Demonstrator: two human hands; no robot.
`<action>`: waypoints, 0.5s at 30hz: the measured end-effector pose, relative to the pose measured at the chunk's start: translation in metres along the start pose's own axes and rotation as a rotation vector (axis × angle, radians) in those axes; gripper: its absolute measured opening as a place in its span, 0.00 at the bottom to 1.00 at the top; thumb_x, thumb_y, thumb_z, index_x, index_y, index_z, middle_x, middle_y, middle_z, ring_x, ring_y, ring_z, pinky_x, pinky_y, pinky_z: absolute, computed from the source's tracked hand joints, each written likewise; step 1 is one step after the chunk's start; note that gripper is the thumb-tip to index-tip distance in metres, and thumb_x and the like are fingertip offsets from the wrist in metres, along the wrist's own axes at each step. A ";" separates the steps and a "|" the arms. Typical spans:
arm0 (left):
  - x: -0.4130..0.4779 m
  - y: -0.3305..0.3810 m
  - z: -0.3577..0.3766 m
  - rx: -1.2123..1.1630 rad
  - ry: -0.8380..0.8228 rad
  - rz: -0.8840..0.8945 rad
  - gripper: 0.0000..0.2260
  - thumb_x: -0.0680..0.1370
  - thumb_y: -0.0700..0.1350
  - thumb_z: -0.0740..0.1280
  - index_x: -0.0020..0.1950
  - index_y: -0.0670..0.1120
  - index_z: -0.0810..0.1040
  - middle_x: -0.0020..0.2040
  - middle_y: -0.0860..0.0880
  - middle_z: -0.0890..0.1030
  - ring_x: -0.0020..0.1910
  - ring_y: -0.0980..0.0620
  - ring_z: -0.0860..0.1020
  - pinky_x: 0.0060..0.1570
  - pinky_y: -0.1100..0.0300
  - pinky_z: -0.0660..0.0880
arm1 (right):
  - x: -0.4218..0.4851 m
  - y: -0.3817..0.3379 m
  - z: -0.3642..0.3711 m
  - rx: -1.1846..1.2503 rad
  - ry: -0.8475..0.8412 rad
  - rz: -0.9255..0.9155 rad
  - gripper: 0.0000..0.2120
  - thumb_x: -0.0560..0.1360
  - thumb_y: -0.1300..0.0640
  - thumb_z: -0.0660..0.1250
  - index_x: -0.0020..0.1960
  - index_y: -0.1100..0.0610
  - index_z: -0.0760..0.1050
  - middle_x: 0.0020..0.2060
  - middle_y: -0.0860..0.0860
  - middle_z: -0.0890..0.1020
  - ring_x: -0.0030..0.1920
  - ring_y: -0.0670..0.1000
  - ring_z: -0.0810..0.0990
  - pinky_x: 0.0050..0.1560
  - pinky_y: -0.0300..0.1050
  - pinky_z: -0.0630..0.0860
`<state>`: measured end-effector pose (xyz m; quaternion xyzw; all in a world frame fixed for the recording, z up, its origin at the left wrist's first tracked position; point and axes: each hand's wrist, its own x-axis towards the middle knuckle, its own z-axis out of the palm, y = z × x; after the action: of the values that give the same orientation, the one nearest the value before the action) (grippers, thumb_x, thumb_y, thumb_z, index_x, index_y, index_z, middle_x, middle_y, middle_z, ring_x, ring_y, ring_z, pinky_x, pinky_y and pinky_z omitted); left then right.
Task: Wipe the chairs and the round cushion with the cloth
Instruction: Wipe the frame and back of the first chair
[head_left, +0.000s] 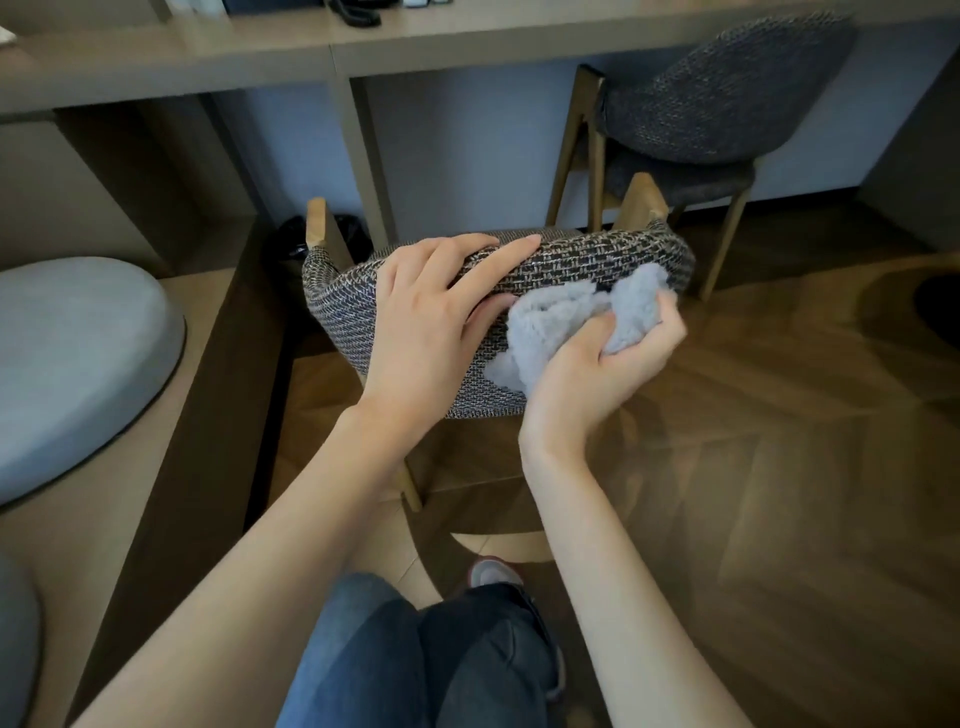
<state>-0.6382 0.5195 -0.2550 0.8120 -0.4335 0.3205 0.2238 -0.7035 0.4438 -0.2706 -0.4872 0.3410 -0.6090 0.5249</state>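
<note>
Cloth (561, 322) is bunched in the right hand (608, 374), fingers squeezed tight around it, pressed on the back of the near chair (343, 312). Left hand (426, 322) lies flat on the chair's top, fingers straight. Round cushion (78, 364) sits at left.

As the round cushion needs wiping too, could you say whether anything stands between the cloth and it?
Yes: the left hand, resting on the near chair's backrest, lies between the cloth in the right hand and the round cushion.

Free floor (769, 426) right; second chair (727, 98) beyond
</note>
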 end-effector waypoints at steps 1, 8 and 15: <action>0.000 -0.001 -0.001 -0.010 -0.002 0.004 0.16 0.82 0.50 0.58 0.69 0.55 0.72 0.61 0.52 0.77 0.58 0.48 0.75 0.59 0.55 0.63 | 0.001 -0.013 0.002 0.034 0.014 -0.066 0.18 0.76 0.71 0.59 0.62 0.58 0.68 0.59 0.53 0.69 0.60 0.46 0.70 0.60 0.33 0.69; -0.001 -0.005 0.000 -0.055 -0.008 -0.003 0.16 0.82 0.47 0.60 0.69 0.55 0.73 0.63 0.54 0.76 0.61 0.50 0.74 0.61 0.55 0.62 | 0.008 -0.006 0.016 -0.031 -0.015 -0.376 0.14 0.73 0.75 0.62 0.58 0.69 0.72 0.56 0.64 0.70 0.59 0.45 0.71 0.60 0.32 0.69; -0.001 -0.004 -0.001 -0.033 -0.020 0.003 0.16 0.82 0.50 0.60 0.70 0.55 0.71 0.64 0.53 0.76 0.61 0.49 0.73 0.62 0.55 0.61 | -0.014 0.076 0.006 -0.118 0.000 -0.016 0.17 0.72 0.76 0.61 0.59 0.64 0.67 0.60 0.59 0.65 0.58 0.50 0.70 0.54 0.31 0.72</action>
<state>-0.6358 0.5227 -0.2557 0.8107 -0.4424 0.3054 0.2320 -0.6751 0.4415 -0.3428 -0.5202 0.3723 -0.5918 0.4905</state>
